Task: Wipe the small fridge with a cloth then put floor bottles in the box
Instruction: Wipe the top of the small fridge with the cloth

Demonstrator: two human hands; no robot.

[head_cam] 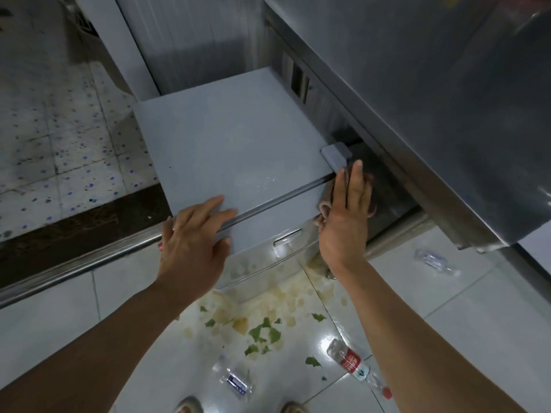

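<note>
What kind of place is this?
Probably a commercial kitchen or its back room: a small fridge stands beside a large steel unit, on a tiled floor littered with food scraps and empty bottles.

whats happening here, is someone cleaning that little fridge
Yes. A person is wiping the small fridge. The right hand presses a cloth flat against the fridge's front right corner, while the left hand rests on the front left edge of the top. Three plastic bottles still lie on the floor among food scraps, so none has been picked up yet.
</note>
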